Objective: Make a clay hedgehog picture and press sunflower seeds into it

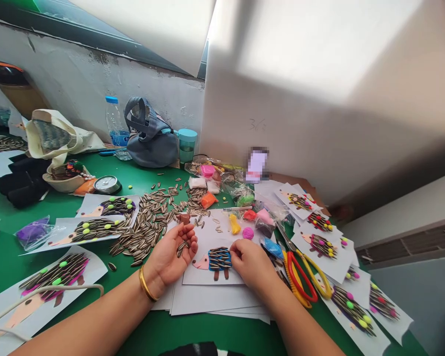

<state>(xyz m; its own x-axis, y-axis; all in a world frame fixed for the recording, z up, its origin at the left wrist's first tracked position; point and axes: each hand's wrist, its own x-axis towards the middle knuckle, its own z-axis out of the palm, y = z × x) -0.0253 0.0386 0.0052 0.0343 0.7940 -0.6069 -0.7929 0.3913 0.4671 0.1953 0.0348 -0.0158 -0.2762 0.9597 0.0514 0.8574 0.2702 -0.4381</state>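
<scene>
Palm up with its fingers curled, my left hand [176,254] cradles a few striped sunflower seeds [182,248]. My right hand [251,259] is pinched at the right edge of a hedgehog picture [219,258]; whatever its fingertips hold is hidden. The hedgehog has a pink face, a blue clay body set with rows of seeds, and brown legs. It lies on white paper [196,278] on top of a stack of sheets. Behind my left hand spreads a large heap of sunflower seeds [144,225]. A lump of brown clay [184,218] sits just beyond its fingertips.
Scissors with red and yellow handles [302,277] lie right of my right hand. Clay lumps, including yellow clay [234,224] and blue clay [273,248], lie behind. Hedgehog pictures flank both sides, one at left [40,291]. A white cable [44,289] crosses it.
</scene>
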